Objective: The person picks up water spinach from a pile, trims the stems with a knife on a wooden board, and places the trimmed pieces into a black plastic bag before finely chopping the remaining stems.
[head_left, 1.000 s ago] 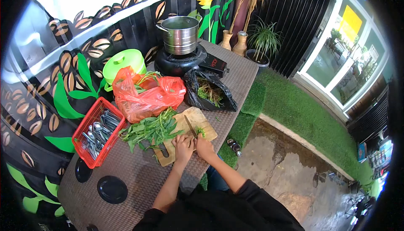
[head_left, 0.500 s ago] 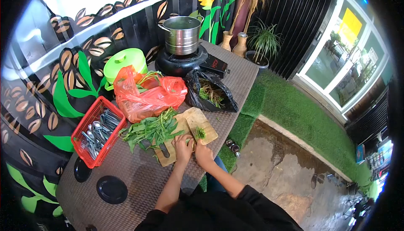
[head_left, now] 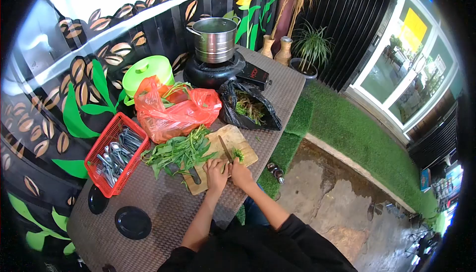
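Observation:
A wooden cutting board (head_left: 233, 136) lies near the table's front edge. My right hand (head_left: 241, 175) is closed round the handle of a knife (head_left: 225, 148), whose blade points away from me over the board. Close beside it, my left hand (head_left: 216, 174) presses down on the board with curled fingers, holding green stems that are mostly hidden under them. A pile of leafy greens (head_left: 181, 152) spreads over the board's left side and onto the table. Small chopped green pieces (head_left: 239, 155) sit just right of the blade.
Behind the board stand a red plastic bag (head_left: 173, 116) and a black bag (head_left: 265, 118) with plant scraps. A steel pot (head_left: 214, 44) is on a portable stove (head_left: 210, 76), beside a green lidded pot (head_left: 147, 74). Left are a red cutlery basket (head_left: 119, 158) and black plates (head_left: 133, 223).
The knife blade has swung slightly left and now shows its flat side more. My right hand has shifted a little up and right; my left hand stays nearly in place.

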A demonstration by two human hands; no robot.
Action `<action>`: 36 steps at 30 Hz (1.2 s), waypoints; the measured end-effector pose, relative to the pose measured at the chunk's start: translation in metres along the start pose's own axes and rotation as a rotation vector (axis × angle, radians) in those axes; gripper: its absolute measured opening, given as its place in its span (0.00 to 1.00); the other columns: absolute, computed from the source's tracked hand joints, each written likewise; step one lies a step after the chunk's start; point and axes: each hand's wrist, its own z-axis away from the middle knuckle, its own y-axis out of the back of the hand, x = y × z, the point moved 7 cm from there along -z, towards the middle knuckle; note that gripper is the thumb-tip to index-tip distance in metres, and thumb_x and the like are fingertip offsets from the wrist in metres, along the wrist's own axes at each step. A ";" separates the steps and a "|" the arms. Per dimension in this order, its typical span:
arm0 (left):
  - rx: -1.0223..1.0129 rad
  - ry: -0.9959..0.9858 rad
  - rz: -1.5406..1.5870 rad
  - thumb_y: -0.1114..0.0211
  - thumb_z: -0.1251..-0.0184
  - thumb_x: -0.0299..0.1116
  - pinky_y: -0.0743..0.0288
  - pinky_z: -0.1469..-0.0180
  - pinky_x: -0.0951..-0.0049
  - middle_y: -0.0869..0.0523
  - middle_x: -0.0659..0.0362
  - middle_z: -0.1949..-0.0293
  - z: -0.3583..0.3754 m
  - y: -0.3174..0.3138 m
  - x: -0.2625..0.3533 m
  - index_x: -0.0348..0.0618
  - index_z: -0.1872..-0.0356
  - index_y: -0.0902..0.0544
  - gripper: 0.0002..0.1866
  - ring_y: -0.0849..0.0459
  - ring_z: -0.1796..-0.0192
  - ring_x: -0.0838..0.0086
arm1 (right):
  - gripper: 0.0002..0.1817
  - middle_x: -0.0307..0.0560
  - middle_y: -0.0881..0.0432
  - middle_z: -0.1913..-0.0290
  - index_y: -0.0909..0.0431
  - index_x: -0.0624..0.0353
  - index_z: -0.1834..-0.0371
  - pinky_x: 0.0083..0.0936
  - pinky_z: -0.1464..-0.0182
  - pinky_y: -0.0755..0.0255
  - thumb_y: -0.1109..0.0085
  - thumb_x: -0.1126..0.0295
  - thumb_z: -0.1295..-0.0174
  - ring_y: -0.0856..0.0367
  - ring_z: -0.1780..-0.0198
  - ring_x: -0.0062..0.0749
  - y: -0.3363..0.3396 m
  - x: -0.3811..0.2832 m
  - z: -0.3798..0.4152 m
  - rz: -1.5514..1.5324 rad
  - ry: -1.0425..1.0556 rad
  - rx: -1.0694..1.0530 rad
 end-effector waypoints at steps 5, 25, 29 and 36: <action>0.000 0.003 0.036 0.35 0.42 0.30 0.41 0.45 0.62 0.20 0.59 0.62 -0.001 -0.001 -0.001 0.41 0.66 0.16 0.06 0.27 0.53 0.64 | 0.16 0.69 0.20 0.68 0.37 0.65 0.55 0.50 0.66 0.24 0.58 0.60 0.32 0.19 0.66 0.63 -0.012 0.001 0.022 0.006 -0.112 -0.005; -0.047 -0.062 0.057 0.38 0.42 0.29 0.40 0.43 0.62 0.17 0.56 0.63 -0.004 -0.006 0.001 0.39 0.67 0.16 0.06 0.25 0.53 0.62 | 0.16 0.69 0.20 0.67 0.36 0.65 0.57 0.51 0.61 0.25 0.57 0.61 0.32 0.19 0.62 0.62 0.009 0.019 0.004 -0.015 -0.057 -0.015; -0.058 0.047 0.193 0.36 0.44 0.27 0.38 0.45 0.63 0.16 0.54 0.65 -0.015 -0.005 0.004 0.39 0.68 0.16 0.05 0.25 0.55 0.60 | 0.17 0.70 0.20 0.67 0.35 0.66 0.56 0.52 0.60 0.26 0.57 0.59 0.32 0.20 0.63 0.64 0.014 0.022 0.001 -0.012 -0.035 -0.051; 0.026 0.066 0.124 0.34 0.48 0.22 0.32 0.51 0.65 0.19 0.55 0.65 -0.013 -0.005 -0.001 0.37 0.70 0.16 0.04 0.27 0.55 0.60 | 0.18 0.68 0.19 0.67 0.37 0.67 0.55 0.54 0.63 0.25 0.56 0.60 0.33 0.18 0.64 0.61 -0.001 0.008 0.026 0.045 -0.118 -0.017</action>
